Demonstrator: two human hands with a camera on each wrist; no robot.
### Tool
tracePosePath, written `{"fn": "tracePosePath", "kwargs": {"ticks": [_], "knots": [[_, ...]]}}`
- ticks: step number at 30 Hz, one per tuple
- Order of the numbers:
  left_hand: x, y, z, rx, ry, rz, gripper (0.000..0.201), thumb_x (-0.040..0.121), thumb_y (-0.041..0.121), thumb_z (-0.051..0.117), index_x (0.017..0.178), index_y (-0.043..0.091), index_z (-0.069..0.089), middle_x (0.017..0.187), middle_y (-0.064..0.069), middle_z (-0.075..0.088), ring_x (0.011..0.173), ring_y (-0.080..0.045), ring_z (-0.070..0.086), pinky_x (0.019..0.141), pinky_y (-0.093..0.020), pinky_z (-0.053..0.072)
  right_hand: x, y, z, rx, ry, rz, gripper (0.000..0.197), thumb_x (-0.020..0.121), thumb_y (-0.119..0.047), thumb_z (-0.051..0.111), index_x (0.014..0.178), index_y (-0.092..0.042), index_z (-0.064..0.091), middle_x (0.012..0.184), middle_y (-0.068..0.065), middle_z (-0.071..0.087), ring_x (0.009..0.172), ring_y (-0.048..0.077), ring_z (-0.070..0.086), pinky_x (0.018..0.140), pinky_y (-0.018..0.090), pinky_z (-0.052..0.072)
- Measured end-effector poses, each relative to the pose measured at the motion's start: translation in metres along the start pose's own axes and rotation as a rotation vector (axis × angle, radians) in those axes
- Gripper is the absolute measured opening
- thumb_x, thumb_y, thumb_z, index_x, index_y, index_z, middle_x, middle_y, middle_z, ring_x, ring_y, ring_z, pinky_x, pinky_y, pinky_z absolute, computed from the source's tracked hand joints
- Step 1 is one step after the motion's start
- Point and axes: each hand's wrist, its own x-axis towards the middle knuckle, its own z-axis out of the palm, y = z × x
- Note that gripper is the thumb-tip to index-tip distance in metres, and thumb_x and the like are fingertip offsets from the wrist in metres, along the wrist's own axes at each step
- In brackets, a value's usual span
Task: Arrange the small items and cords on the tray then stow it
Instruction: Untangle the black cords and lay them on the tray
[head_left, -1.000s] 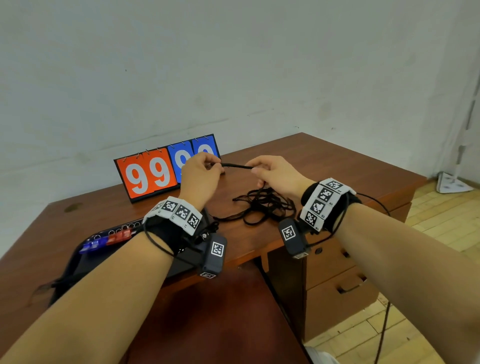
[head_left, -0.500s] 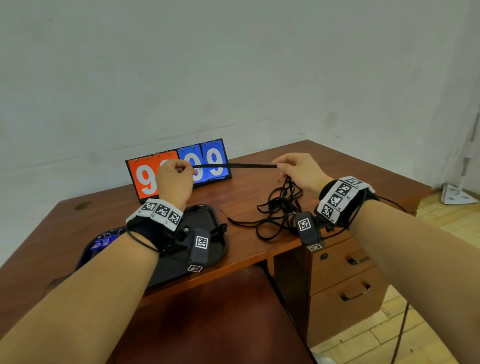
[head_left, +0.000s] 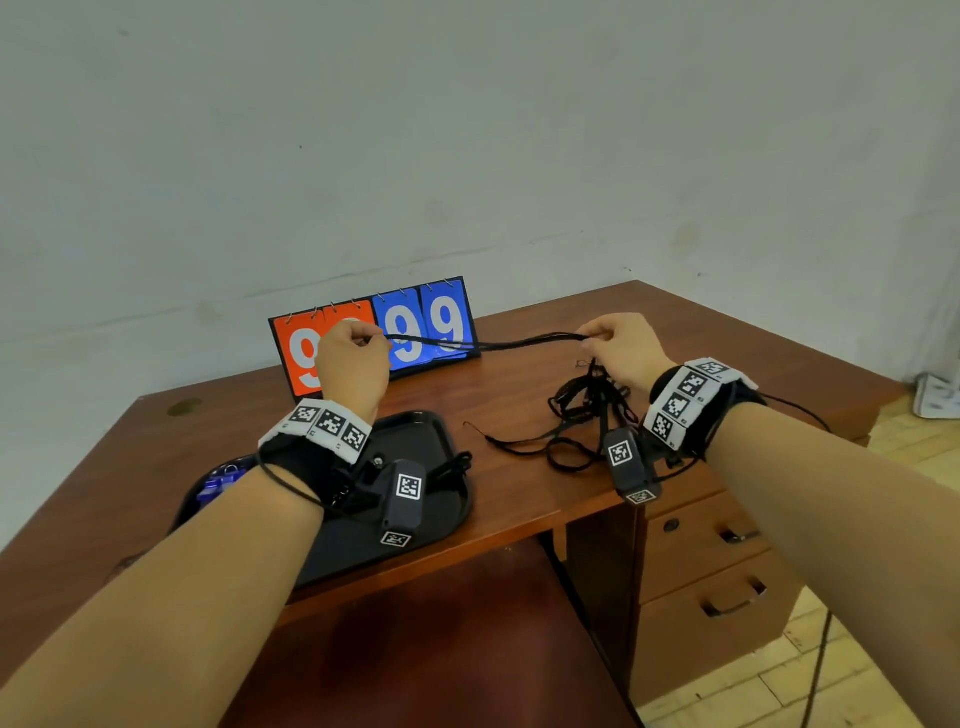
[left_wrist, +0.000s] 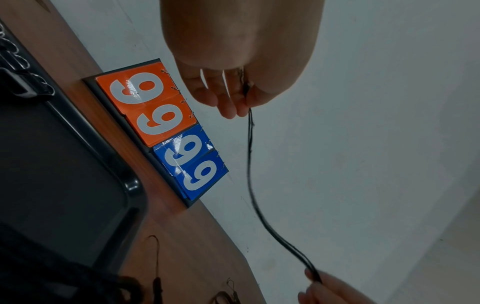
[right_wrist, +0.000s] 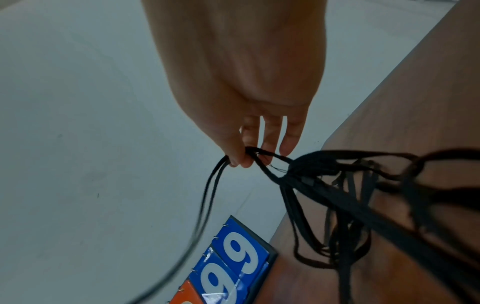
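Thin black cords (head_left: 483, 343) stretch in the air between my two hands. My left hand (head_left: 358, 340) pinches one end of the cords (left_wrist: 249, 144) between thumb and fingers above the black tray (head_left: 415, 431). My right hand (head_left: 597, 338) pinches the cords (right_wrist: 210, 197) further along. A tangle of black cords (head_left: 587, 400) hangs from the right hand onto the desk, and the same tangle (right_wrist: 350, 195) fills the right wrist view. Small blue and other items (head_left: 221, 480) lie at the tray's left end, partly hidden by my left forearm.
An orange and blue flip scoreboard (head_left: 374, 332) showing nines stands at the back of the wooden desk (head_left: 519, 499), against the wall. Drawers (head_left: 727, 603) sit under the desk's right side. Binder clips (left_wrist: 23, 67) lie on the tray (left_wrist: 64, 185).
My hands have moved apart, the left to the left and the right to the right, so a longer stretch of cord spans between them. More of the tangle has lifted off the desk.
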Motion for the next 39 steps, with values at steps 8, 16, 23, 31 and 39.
{"fn": "tracePosePath", "kwargs": {"ticks": [8, 16, 23, 31, 39], "knots": [[-0.014, 0.016, 0.036, 0.023, -0.285, -0.01, 0.007, 0.094, 0.01, 0.058, 0.095, 0.014, 0.064, 0.092, -0.003, 0.067, 0.062, -0.011, 0.063, 0.058, -0.02, 0.047, 0.011, -0.041, 0.015, 0.117, -0.125, -0.166, 0.015, 0.089, -0.014, 0.069, 0.102, -0.017, 0.073, 0.09, -0.003, 0.071, 0.081, 0.006, 0.065, 0.07, 0.01, 0.046], [-0.029, 0.027, 0.075, 0.099, -0.512, 0.007, 0.016, 0.093, 0.009, 0.055, 0.099, 0.015, 0.068, 0.083, 0.0, 0.066, 0.065, -0.007, 0.061, 0.061, -0.021, 0.05, 0.008, -0.058, 0.037, 0.153, -0.27, -0.272, 0.012, 0.083, -0.009, 0.074, 0.095, -0.006, 0.074, 0.085, 0.003, 0.074, 0.077, 0.009, 0.068, 0.07, 0.007, 0.049], [-0.033, 0.024, 0.075, 0.056, -0.616, -0.024, 0.008, 0.092, 0.028, 0.064, 0.09, 0.023, 0.07, 0.084, 0.0, 0.07, 0.075, -0.01, 0.062, 0.07, -0.025, 0.051, 0.008, -0.055, 0.044, 0.117, -0.276, -0.297, 0.012, 0.086, -0.008, 0.069, 0.096, -0.006, 0.076, 0.088, 0.003, 0.074, 0.077, 0.007, 0.067, 0.072, 0.011, 0.05], [-0.03, 0.033, 0.074, 0.052, -0.663, -0.319, 0.029, 0.094, 0.017, 0.055, 0.112, -0.001, 0.068, 0.093, -0.013, 0.066, 0.076, -0.022, 0.06, 0.072, -0.029, 0.045, 0.007, -0.046, 0.044, 0.032, -0.282, -0.271, 0.008, 0.08, -0.015, 0.078, 0.086, -0.019, 0.074, 0.087, -0.002, 0.074, 0.085, 0.015, 0.069, 0.087, 0.036, 0.056], [-0.03, 0.021, 0.071, 0.119, -0.712, -0.082, 0.036, 0.089, 0.042, 0.069, 0.112, 0.014, 0.07, 0.104, 0.0, 0.07, 0.095, -0.01, 0.062, 0.074, -0.025, 0.052, 0.005, -0.048, 0.047, 0.015, -0.288, -0.292, 0.01, 0.083, -0.012, 0.071, 0.09, -0.018, 0.076, 0.084, -0.005, 0.072, 0.08, 0.01, 0.066, 0.078, 0.028, 0.053]]}}
